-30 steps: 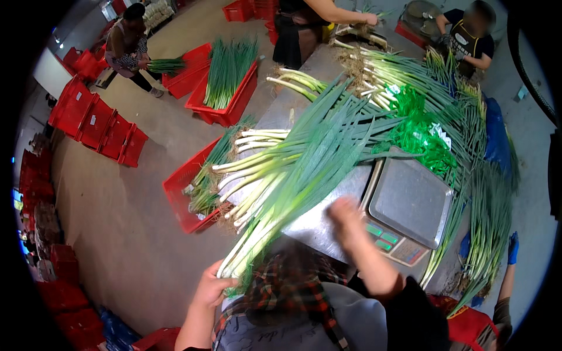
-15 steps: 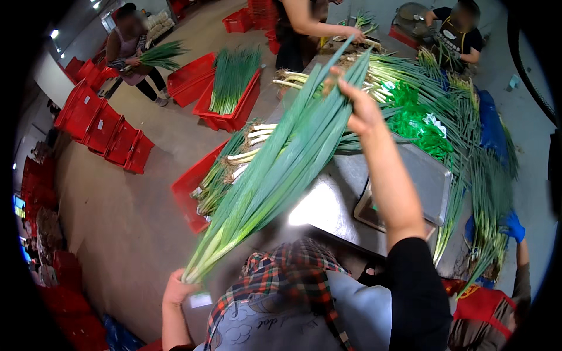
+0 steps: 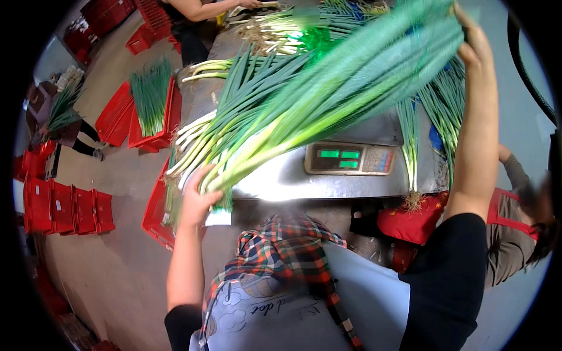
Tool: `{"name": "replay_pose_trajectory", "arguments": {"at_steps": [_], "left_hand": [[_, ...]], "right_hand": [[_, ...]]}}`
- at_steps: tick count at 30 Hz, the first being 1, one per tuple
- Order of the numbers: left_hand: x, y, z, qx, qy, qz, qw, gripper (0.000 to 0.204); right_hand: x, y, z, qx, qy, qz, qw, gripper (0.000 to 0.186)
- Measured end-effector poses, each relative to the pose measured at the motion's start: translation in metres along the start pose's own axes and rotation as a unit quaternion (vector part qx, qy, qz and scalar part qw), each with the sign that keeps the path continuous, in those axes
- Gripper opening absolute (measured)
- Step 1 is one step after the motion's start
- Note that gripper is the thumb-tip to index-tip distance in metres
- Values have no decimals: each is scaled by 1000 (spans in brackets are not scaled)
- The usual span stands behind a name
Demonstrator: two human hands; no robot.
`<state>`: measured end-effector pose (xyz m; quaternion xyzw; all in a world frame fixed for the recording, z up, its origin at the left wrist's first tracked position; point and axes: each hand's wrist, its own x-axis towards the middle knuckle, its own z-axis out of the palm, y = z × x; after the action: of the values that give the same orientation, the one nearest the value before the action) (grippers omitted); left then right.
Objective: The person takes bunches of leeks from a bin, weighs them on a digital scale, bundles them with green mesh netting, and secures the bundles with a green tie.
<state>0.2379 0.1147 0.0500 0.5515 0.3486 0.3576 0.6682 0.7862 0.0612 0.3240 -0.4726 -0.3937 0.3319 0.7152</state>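
A large bundle of green onions (image 3: 328, 93) is stretched slantwise between my two hands over the metal table (image 3: 263, 184). My left hand (image 3: 199, 196) is closed round the pale stalk ends at the lower left. At the upper right my right hand (image 3: 473, 44) grips the leafy tops, which are blurred by motion. A strip of green netting with a white tag (image 3: 218, 218) hangs just beside my left hand. Under the bundle, a weighing scale (image 3: 350, 159) shows its lit green display. More green onions (image 3: 196, 131) lie on the table behind my left hand.
Green netting (image 3: 313, 44) lies among onions at the table's far side. Red crates (image 3: 153, 143) stand on the floor to the left, one holding onions, with a stack (image 3: 67, 205) farther left. Co-workers stand at the far side and far left; another (image 3: 503, 234) is close at right.
My right hand has swung right and up with the leafy tops, and my left hand has risen with the stalk ends. The view has turned, bringing the scale's display into sight.
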Motion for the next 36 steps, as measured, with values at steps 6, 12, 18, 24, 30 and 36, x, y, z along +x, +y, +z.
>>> {"name": "replay_pose_trajectory", "arguments": {"at_steps": [6, 12, 18, 24, 30, 36], "left_hand": [[136, -36, 88, -49, -106, -147, 982, 39], [187, -97, 134, -87, -135, -350, 923, 42], [285, -152, 120, 112, -207, -241, 942, 33], [349, -87, 154, 164, -170, -350, 907, 26], [313, -66, 145, 242, -244, -317, 884, 20], [237, -15, 76, 174, -60, -248, 951, 27]], "right_hand": [[-41, 86, -223, 21, 333, 121, 935, 9], [-54, 166, -327, -4, 408, 146, 901, 4], [-38, 211, -348, 24, 391, 169, 905, 4], [-14, 231, -375, 70, 307, 186, 931, 20], [-31, 233, -343, -165, 368, 324, 856, 32], [-90, 205, -329, -281, 445, 128, 841, 45]]}}
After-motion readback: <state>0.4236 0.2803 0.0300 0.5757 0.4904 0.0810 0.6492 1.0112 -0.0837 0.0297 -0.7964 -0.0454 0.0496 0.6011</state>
